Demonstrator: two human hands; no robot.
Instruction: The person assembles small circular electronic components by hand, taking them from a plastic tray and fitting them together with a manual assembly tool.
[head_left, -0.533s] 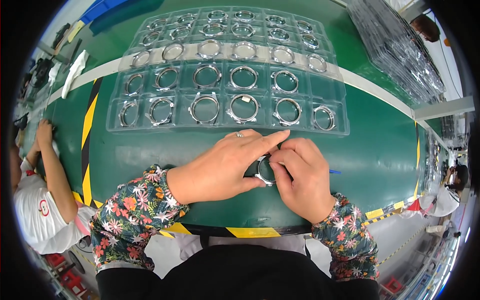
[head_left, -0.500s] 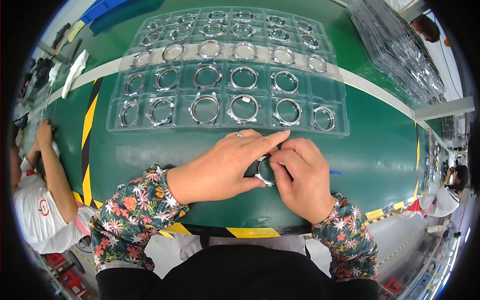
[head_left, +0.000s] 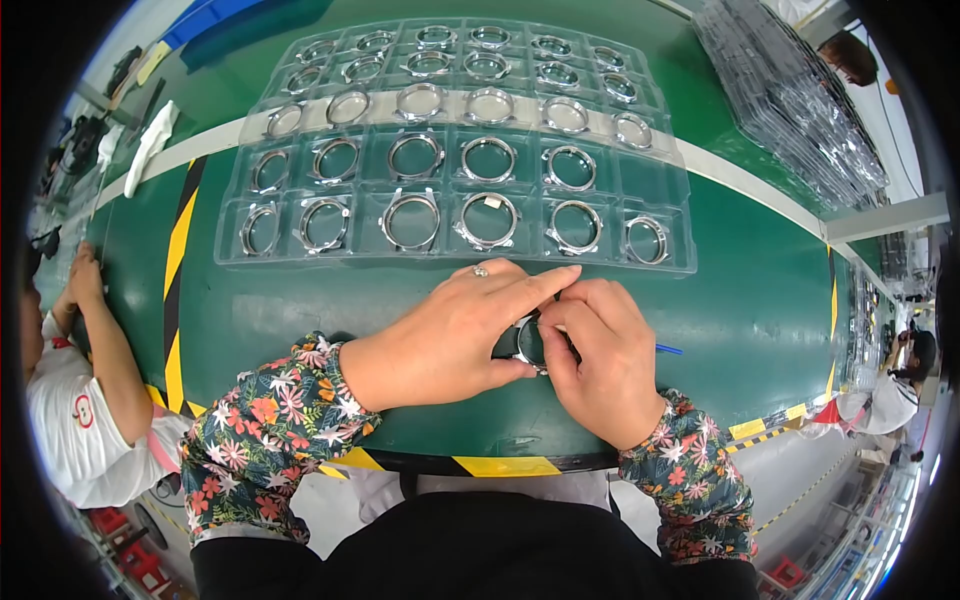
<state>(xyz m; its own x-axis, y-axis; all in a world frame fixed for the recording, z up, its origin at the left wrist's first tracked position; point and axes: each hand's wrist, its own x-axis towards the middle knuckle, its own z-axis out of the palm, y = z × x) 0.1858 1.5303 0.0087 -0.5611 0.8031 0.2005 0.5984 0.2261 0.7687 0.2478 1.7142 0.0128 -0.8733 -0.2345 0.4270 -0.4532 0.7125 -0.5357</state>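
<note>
A round metal watch case (head_left: 524, 343) with an open middle is held low over the green table, partly hidden by my fingers. My left hand (head_left: 440, 335), a ring on one finger, steadies it from the left; its thumb presses the lower edge and its index finger reaches across the top. Closed in a pinch, my right hand (head_left: 612, 355) has its thumb and fingertips at the case's right rim. Whatever lies in this pinch is hidden. From behind the right hand sticks out a thin blue rod (head_left: 669, 349); I cannot tell whether the hand holds it.
Ahead lies a clear plastic tray (head_left: 655, 180) with rows of watch cases in its compartments. Stacked clear trays (head_left: 790, 100) stand at far right. A blue bin (head_left: 205, 18) is at far left. A co-worker's arm (head_left: 115, 345) rests at the left; striped tape (head_left: 505, 465) marks the table edge.
My right hand has shifted very slightly left, and the watch case has turned or tilted a little between my hands. The grip of both hands looks the same.
</note>
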